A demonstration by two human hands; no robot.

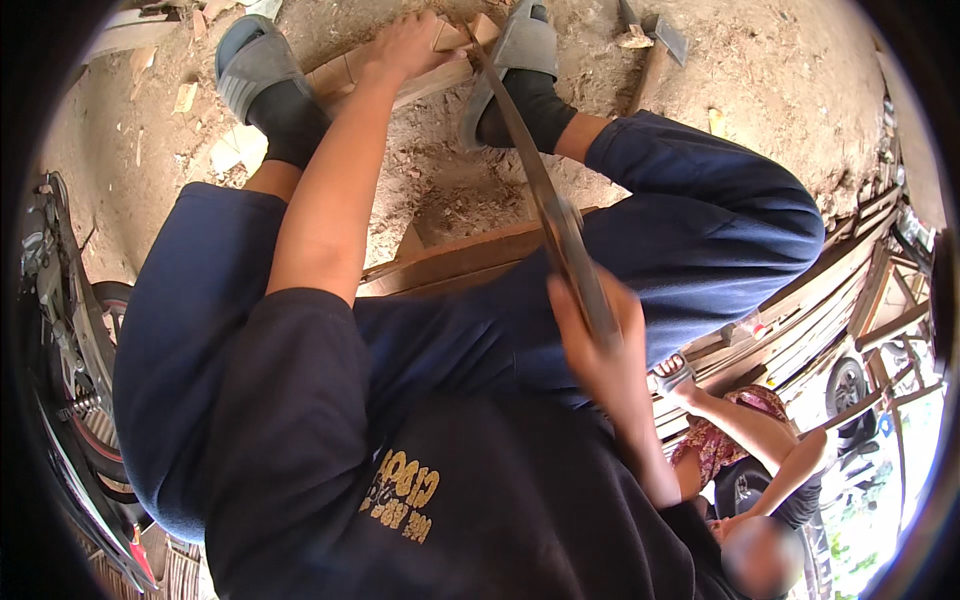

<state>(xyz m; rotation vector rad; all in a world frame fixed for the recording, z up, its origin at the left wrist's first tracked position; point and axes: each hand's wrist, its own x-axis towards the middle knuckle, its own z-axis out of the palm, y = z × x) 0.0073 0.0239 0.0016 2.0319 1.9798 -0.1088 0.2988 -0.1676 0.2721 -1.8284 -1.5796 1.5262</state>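
Observation:
My left hand [405, 48] presses on a short piece of wood [430, 84] on the ground between my feet, fingers over it and thumb stretched toward the right. In my right hand [605, 345], closed round the handle end, is a long handsaw [535, 165], seen nearly edge-on and partly blurred. Its far end meets the wood just right of my left thumb. The saw teeth cannot be made out. My feet, in grey slide sandals [258, 75] and dark socks, stand on either side of the wood.
A wooden beam [470, 255] lies below my legs. At the upper right a metal-headed tool with a wooden handle [668, 42] rests on the dirt. A motorcycle [75, 330] stands at left. Stacked planks [800, 310] and another person [760, 470] are at right.

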